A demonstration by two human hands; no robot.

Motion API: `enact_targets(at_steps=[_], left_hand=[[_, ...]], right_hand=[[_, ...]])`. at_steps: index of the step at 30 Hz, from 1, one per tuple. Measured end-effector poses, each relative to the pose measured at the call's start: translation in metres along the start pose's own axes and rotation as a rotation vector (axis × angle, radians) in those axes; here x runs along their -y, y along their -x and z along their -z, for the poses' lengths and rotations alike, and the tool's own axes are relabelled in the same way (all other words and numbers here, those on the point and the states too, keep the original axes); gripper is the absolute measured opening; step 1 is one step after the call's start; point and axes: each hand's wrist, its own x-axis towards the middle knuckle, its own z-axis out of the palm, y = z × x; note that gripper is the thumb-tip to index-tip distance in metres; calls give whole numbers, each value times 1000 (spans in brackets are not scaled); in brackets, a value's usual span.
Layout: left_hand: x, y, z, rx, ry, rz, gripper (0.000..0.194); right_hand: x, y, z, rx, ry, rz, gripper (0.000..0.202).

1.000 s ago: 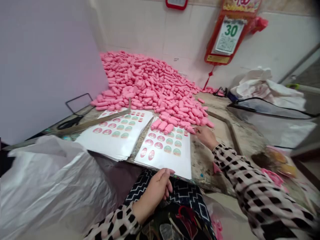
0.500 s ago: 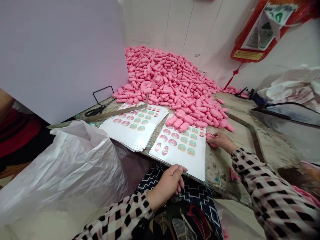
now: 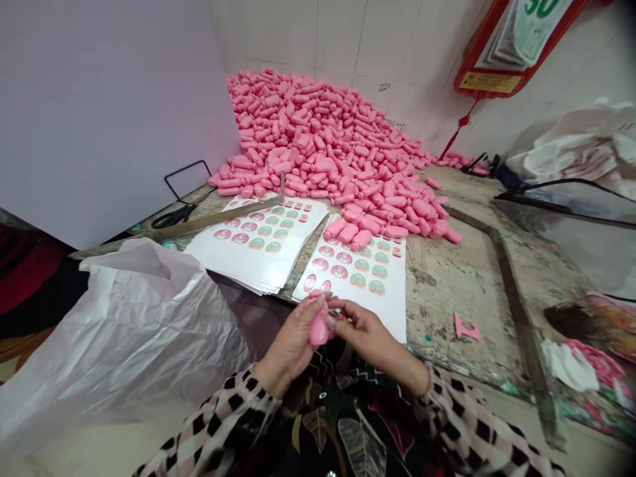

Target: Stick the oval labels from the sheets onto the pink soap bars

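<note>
Pink bottle-shaped piece, one, in the left hand

Location: the pink bottle-shaped piece (image 3: 318, 329) is standing roughly upright in the left hand (image 3: 288, 346), near the front edge of the desk (image 3: 432, 285) and the sticker sheets (image 3: 385, 308).

Fingers, left: grasping the piece, with the thumb lying along it.
Fingers, right: the right hand (image 3: 377, 340) is bending its fingers close against the piece's side; whether they are pinching anything small, the view is not telling.

Handling, as judged: probably light and hollow, since one hand is bearing it easily. The smooth moulded surface is suggesting a plastic that is fairly stiff, perhaps giving slightly under a squeeze, a little slippery, and hardly fragile.

Hold, as judged: the wide body is offering the best grip, thumb opposite fingers, leaving one face free.

Like items: a heap of pink pieces (image 3: 318, 142) is covering the back of the desk.
</note>
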Motion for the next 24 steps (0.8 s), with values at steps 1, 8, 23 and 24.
enact_targets(at_steps=[1,8,23,24], left_hand=[[-3,0,7,-11,-74,1,33],[-4,-5,36,-118,-1084,-417,23],[10,-11,44,81,-1844,-539,47],[10,-11,45,82,-1853,-545,47]], right_hand=[[-2,-3,6,-13,46,-11,39],[-19,-37,28,-244,709,-25,26],[-19,-49,12,-265,1112,-42,28],[-19,-49,12,-262,1116,-32,28]])
